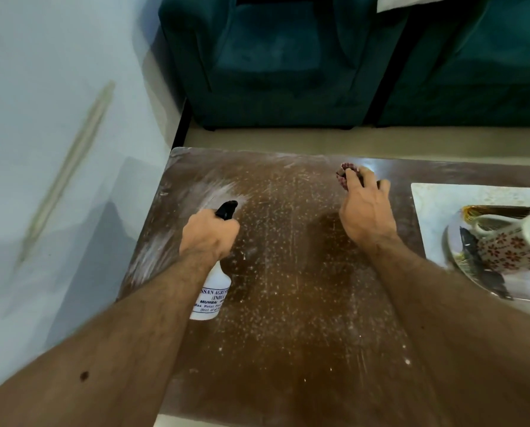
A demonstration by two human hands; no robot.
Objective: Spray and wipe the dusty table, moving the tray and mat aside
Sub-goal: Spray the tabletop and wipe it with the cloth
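Note:
A brown wooden table [291,318] is speckled with white dust, thickest along its left side. My left hand [208,234] grips a white spray bottle [211,295] with a black nozzle that points toward the dusty far-left corner. My right hand [365,211] presses a small red-and-white checked cloth [344,175] onto the table near its far edge. A pale mat [436,204] lies at the table's right end. On the mat rests a round patterned tray [485,278] that carries a floral mug [510,246] lying on its side.
A pale blue wall [57,149] runs close along the table's left edge. Two dark teal armchairs [282,63] stand beyond the far edge, across a strip of beige floor [350,140]. A white cloth [408,3] hangs over one chair's top.

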